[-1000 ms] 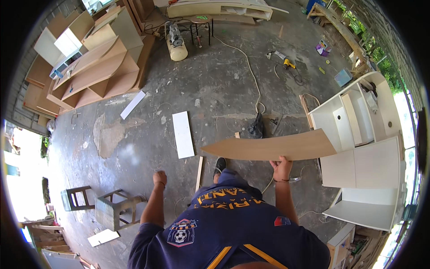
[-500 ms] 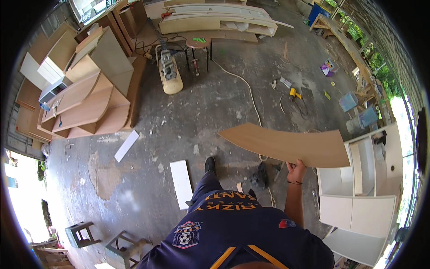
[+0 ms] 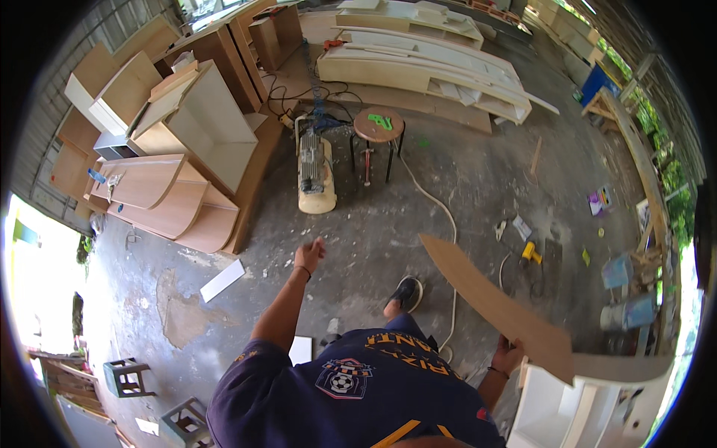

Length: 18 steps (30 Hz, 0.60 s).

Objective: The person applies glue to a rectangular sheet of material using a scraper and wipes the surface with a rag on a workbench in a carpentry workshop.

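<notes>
My right hand (image 3: 508, 354) is closed on the lower edge of a thin curved wooden panel (image 3: 497, 302). The brown panel slants from its pointed far end over the floor down to its broad end beside me. Out in front of me on the left is my left hand (image 3: 310, 255), empty, its fingers loosely bent and a little apart. Beyond it stands a cream air compressor (image 3: 317, 183). One shoe (image 3: 405, 294) shows on the floor between my arms.
Stacked cabinet parts (image 3: 179, 194) stand at the left. A round stool (image 3: 379, 125) bears a green object. A pale hose (image 3: 448, 216) crosses the floor. A yellow power tool (image 3: 531, 254) lies to the right. A white cabinet (image 3: 549, 396) is close by my right arm. Long white cabinets (image 3: 418, 71) lie at the back.
My left arm has come into view, reaching forward. The panel has swung from nearly level to a slant, lower and nearer the white cabinet. The floor and stool have shifted in view.
</notes>
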Available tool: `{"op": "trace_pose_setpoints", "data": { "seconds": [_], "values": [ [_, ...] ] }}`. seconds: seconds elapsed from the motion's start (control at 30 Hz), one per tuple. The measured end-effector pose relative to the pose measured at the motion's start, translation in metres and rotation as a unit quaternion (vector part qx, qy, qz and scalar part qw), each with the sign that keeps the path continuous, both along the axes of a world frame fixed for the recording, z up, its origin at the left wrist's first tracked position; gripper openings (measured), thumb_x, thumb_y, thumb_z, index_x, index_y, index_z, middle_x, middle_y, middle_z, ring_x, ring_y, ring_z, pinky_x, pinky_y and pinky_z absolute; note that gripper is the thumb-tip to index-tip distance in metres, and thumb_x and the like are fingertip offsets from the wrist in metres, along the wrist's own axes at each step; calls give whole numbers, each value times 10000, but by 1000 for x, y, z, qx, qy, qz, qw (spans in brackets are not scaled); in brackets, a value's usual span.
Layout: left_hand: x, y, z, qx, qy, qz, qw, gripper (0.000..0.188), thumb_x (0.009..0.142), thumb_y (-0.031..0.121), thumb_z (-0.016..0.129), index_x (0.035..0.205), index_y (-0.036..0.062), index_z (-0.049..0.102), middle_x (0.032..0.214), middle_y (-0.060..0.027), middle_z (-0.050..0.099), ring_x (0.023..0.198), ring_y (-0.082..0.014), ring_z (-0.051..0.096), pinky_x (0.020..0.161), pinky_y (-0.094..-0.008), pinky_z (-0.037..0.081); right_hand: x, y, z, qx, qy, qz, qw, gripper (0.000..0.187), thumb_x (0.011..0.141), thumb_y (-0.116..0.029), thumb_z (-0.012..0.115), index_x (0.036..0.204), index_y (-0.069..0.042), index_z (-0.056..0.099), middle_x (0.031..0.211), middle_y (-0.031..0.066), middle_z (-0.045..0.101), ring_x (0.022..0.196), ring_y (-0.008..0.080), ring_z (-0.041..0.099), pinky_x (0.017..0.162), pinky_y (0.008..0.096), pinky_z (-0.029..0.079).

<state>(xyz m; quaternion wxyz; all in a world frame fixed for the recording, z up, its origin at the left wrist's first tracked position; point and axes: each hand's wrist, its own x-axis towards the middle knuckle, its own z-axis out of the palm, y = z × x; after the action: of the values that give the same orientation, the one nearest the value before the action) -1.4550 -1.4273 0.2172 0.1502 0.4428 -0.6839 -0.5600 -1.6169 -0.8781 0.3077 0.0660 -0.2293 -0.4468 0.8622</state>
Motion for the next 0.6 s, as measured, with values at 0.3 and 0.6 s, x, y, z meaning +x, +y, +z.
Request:
{"op": "trace_pose_setpoints", "data": {
  "seconds": [0.3, 0.6],
  "values": [
    [39, 81, -161, -136, -483, -397, 768, 242, 801, 247, 461, 936, 99, 596, 971, -109, 593, 949, -265, 545, 808, -358, 428, -240, -110, 35, 14, -24, 53, 998, 341, 745, -53, 419, 1080, 11, 423, 1027, 155, 503, 923, 263, 531, 754, 366, 493],
    [-171, 19, -103, 144, -370, 202, 895, 703, 676, 91, 536, 1305, 157, 227, 1206, -202, 407, 1140, -334, 386, 917, -364, 345, -491, -233, 28, 43, -35, 166, 985, 318, 739, -62, 488, 1051, -12, 453, 952, 102, 529, 853, 224, 534, 675, 350, 497]
  ]
}}
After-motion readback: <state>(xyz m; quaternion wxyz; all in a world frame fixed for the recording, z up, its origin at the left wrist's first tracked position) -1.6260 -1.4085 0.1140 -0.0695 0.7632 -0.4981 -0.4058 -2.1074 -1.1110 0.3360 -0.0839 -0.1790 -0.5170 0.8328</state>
